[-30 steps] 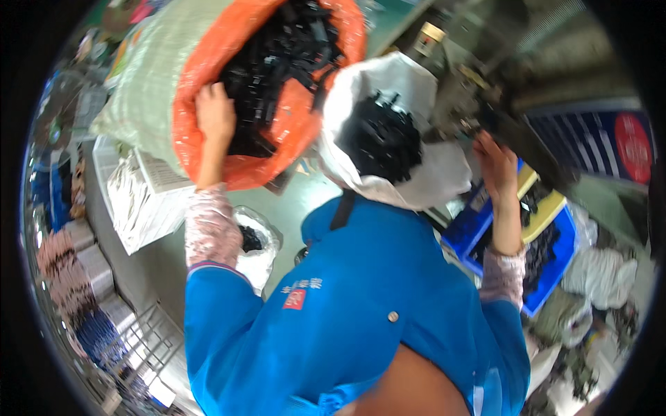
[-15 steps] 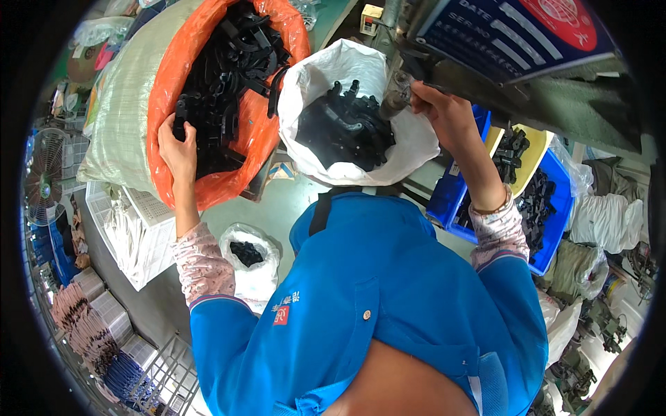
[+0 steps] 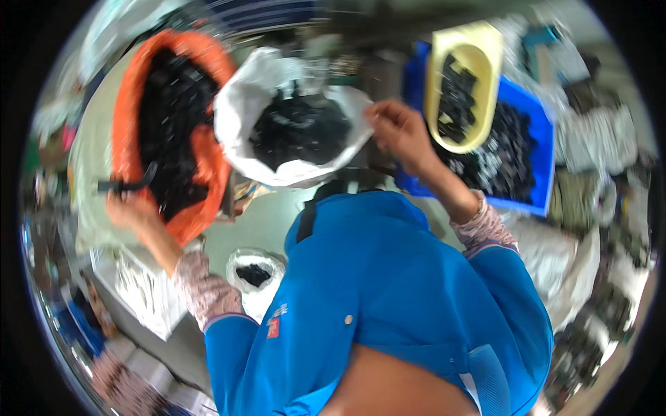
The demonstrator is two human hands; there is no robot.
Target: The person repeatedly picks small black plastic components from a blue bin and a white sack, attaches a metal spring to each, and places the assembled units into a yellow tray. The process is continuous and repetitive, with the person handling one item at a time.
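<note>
Jacket logo [image 3: 273,328] blurred; left fingers [image 3: 115,202] grip black part [image 3: 130,186].

the person's left arm [image 3: 208,288] slants forward and out to the left, ending in the left grip [image 3: 130,211], motion-blurred, with its fingers bent and pinched together. the right arm [image 3: 472,218] bends at the elbow, its forearm angling forward and inward; the right grip [image 3: 400,133] reaches farther forward, fingers loosely curled toward the left.
</note>
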